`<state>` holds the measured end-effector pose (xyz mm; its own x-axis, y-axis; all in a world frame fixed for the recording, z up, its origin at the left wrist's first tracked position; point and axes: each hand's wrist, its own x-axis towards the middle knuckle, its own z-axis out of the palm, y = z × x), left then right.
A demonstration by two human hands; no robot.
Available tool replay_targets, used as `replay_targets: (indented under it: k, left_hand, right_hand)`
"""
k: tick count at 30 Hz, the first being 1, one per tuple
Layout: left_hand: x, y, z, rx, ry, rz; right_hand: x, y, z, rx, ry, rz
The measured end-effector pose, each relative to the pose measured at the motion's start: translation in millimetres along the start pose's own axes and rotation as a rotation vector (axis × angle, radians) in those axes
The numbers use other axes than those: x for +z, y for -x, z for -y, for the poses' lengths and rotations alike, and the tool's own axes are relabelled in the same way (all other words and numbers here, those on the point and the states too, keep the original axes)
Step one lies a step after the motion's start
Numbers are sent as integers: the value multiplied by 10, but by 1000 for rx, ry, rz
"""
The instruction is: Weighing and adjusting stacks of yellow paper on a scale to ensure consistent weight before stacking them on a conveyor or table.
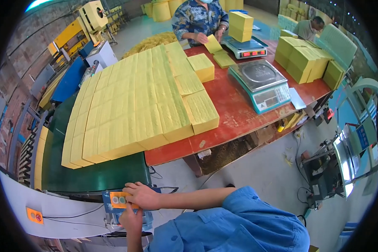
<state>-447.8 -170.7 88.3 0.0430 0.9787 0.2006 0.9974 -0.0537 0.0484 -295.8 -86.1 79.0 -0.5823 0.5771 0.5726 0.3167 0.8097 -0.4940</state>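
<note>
At the end of the green conveyor belt [101,176], both my hands are at a push-button box [118,205] with an orange face and round buttons. My right hand [143,196] reaches across and curls over the box's right side, its fingers bent along the top edge. Below it, my left hand [131,219] points its index finger up at the panel's lower edge, with nothing in it. Whether a button is pressed cannot be made out. Beyond my hands, stacks of yellow paper [126,105] stand in tight rows across the belt and a red table [231,113].
A teal-edged scale [260,86] stands on the table; a second scale [244,47] carries a yellow stack. Across the table, a co-worker in patterned sleeves [189,21] handles yellow sheets. More stacks [302,59] sit right. Another orange button box [35,215] is at left; cables hang nearby.
</note>
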Motion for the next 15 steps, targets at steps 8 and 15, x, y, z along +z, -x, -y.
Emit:
replay_targets:
  k: [8, 15]
  left_hand:
    - [-123, -33, -36, -94, 28, 76]
    - [-546, -374, -665, -221, -221, 165]
  right_hand:
    - [-267, -1, -36, -7, -84, 174]
    - [-1652, 614, -626, 20, -171, -220]
